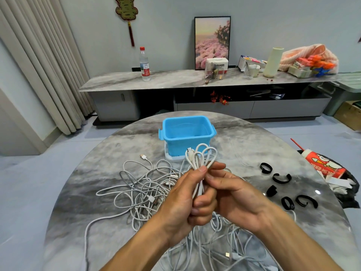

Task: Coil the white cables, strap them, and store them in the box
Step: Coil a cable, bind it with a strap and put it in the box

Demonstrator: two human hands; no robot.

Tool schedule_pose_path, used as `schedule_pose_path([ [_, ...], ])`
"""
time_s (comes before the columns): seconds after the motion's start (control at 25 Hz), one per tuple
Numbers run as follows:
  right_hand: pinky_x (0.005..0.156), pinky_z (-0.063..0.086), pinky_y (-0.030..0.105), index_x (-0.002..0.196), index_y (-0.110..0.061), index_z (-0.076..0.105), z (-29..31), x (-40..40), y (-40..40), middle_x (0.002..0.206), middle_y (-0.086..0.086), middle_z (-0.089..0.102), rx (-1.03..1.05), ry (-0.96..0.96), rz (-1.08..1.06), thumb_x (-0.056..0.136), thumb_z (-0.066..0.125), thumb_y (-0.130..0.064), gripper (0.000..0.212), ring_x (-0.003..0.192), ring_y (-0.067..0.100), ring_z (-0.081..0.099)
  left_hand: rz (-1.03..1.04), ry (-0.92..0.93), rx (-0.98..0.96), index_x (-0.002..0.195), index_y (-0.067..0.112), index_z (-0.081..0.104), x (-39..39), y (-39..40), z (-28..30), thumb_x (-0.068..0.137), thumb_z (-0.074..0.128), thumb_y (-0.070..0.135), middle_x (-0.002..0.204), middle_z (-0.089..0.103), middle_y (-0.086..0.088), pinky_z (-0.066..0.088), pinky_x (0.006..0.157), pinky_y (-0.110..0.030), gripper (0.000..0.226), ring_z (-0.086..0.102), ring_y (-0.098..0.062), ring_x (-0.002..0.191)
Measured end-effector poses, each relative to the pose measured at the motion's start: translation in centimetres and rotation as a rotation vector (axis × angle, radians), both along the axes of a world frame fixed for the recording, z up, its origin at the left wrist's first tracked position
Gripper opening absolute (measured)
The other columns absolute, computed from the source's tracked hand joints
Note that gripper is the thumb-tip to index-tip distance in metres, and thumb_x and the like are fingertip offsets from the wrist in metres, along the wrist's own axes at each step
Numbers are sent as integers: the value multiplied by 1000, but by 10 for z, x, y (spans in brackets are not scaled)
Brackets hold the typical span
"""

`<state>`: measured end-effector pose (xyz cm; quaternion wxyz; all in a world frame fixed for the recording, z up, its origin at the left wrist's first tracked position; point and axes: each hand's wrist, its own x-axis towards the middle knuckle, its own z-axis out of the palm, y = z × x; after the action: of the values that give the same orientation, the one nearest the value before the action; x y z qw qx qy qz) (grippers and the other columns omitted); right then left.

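L hand gripping folded white cable bundle mid-length, thumb pressing on top, fingers curling round, likely keeping loops from springing apart. R hand pinching same bundle just below the loops w/ thumb + forefinger, prob. tidying strands before strapping. Loops and a plug end sticking up above the fists. Loose cable tangle lying on marble table, under and L of hands. Black straps waiting at R, apart from hands, within reach. Blue box sitting open beyond, near bundle; looks to be holding no cable yet.
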<state>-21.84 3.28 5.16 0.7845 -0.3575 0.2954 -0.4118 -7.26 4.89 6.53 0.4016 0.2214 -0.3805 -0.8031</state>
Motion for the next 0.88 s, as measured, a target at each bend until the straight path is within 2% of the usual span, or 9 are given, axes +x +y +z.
schedule_pose_path([
  [0.16, 68, 59, 29, 92, -20, 78, -6, 3, -4, 75, 4, 74, -3, -80, 109, 89, 72, -28, 10, 75, 14, 74, -176, 160, 34, 124, 28, 61, -2, 7, -3, 96, 51, 46, 49, 31, 8, 23, 36, -12, 35, 23, -1, 39],
  [0.24, 66, 58, 30, 86, -25, 78, -13, 9, -6, 74, 3, 73, 61, -6, 82, 96, 62, -28, 20, 70, 14, 72, -176, 208, 60, 128, 25, 57, 2, 2, -5, 99, 49, 45, 51, 32, 7, 21, 36, -13, 37, 23, -2, 40],
  [0.36, 67, 56, 41, 78, -18, 75, -39, 16, -10, 73, 6, 71, -203, 804, -353, 88, 70, -22, 12, 65, 21, 66, 63, 212, 159, 131, 14, 54, 11, -13, -4, 100, 39, 44, 61, 38, 0, 20, 42, -19, 45, 28, -8, 48],
  [0.4, 63, 56, 41, 85, -15, 73, -41, 16, -10, 74, 6, 71, -225, 819, -516, 92, 68, -21, 11, 64, 21, 65, 166, 221, 186, 132, 10, 54, 14, -19, -2, 99, 37, 40, 66, 43, -3, 23, 47, -23, 47, 34, -11, 52],
  [0.44, 57, 55, 38, 92, -16, 72, -37, 16, -11, 76, 5, 72, -210, 681, -623, 95, 64, -23, 10, 63, 18, 65, 261, 217, 211, 132, 7, 55, 16, -25, -1, 97, 37, 34, 71, 50, -6, 27, 51, -26, 48, 41, -14, 57],
  [0.52, 55, 54, 25, 97, -28, 71, -20, 13, -11, 84, -1, 74, -315, 549, -613, 96, 63, -32, 10, 68, 9, 67, 411, 158, 241, 131, 2, 57, 19, -32, -3, 94, 40, 23, 80, 60, -9, 38, 59, -31, 46, 53, -19, 66],
  [0.6, 63, 56, 23, 100, -36, 70, -7, 12, -7, 94, -7, 75, -504, 628, -490, 89, 67, -42, 12, 80, 6, 69, 466, 78, 254, 128, 3, 60, 15, -32, -7, 95, 45, 16, 89, 68, -11, 49, 67, -34, 38, 63, -21, 76],
  [0.72, 75, 57, 30, 108, -38, 68, -8, 25, 4, 100, -14, 73, -666, 858, -454, 85, 74, -38, 24, 90, 7, 70, 415, 14, 268, 122, 8, 64, 9, -26, -6, 93, 49, 11, 99, 73, -10, 56, 61, -27, 33, 71, -19, 82],
  [0.88, 71, 57, 37, 98, -34, 67, 3, 45, -21, 83, -12, 74, -549, 881, -506, 73, 74, -39, 26, 78, 5, 70, 363, 35, 218, 123, 16, 66, 14, -33, -3, 89, 48, 17, 117, 70, -9, 49, 76, -33, 38, 67, -16, 91],
])
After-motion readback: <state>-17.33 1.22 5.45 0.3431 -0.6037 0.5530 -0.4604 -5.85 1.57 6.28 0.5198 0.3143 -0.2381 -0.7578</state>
